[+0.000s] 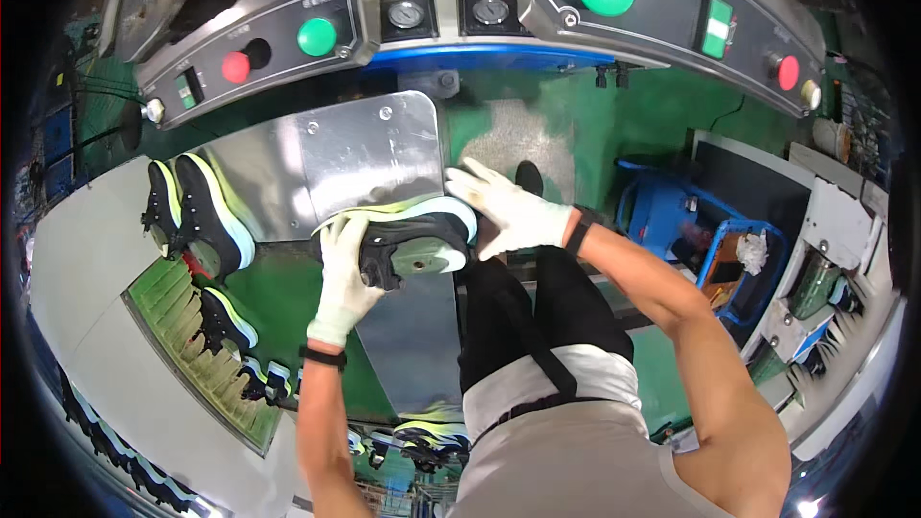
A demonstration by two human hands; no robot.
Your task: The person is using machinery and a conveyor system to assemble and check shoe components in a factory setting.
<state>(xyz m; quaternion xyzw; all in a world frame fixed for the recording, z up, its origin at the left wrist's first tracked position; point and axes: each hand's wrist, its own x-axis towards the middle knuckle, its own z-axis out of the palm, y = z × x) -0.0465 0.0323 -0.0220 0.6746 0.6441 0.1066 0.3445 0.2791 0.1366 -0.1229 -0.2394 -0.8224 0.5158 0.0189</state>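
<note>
A black shoe (384, 235) with a yellow-to-light-blue sole lies on its side at the near edge of a metal plate (369, 153). A green shoe last (427, 257) shows in its opening. My left hand (343, 273), in a white glove, is closed around the shoe's left end. My right hand (508, 209), also gloved, is at the light-blue right end with fingers spread; whether it touches the shoe I cannot tell. A pair of similar shoes (206, 211) stands left of the plate.
Ahead are two control panels (278, 48) with green and red buttons, and pressure gauges (406, 14) between them. More shoes lie on a slatted conveyor (182, 326) at the left. A blue cart (672, 216) stands at the right, beside a machine with brushes (844, 355).
</note>
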